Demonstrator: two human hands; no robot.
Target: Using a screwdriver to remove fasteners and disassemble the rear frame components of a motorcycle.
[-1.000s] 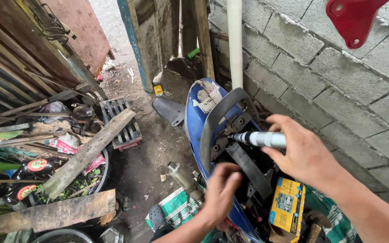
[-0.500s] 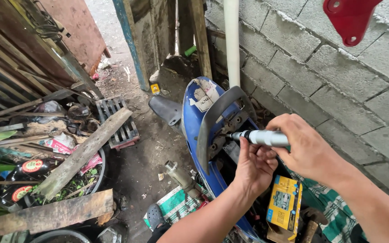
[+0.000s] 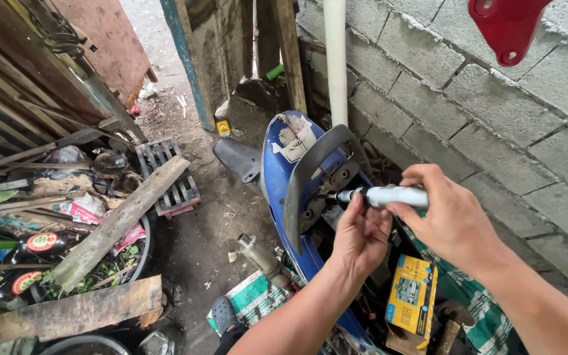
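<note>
Right hand: my right hand (image 3: 451, 220) is wrapped around the grey-white handle of the screwdriver (image 3: 389, 196), fingers closed on it, shaft pointing left and roughly level.
Left hand: my left hand (image 3: 361, 236) sits just under the front of the handle, thumb and forefinger pinching the metal collar where the shaft begins; fingers closed on the tool, not on the bike.
Tool tip: it reaches in behind the grey grab rail (image 3: 310, 174), toward the rusty fittings of the blue motorcycle tail (image 3: 277, 171); I cannot tell whether the tip is seated in a fastener.
Around: yellow box (image 3: 412, 296) just below my wrists, green checked cloth (image 3: 468, 296) beside it, white pipe (image 3: 335, 59) upright against the block wall (image 3: 494, 125), planks and scrap well apart on the left.
Risk, slipping: in my judgement the rusted head could let the tip cam out, driving it toward my left thumb.
Risk, angle: the rail crowds the shaft; a tilted push could round the fastener.
Risk, dropping: anything loosened could fall into the clutter below and be lost.
</note>
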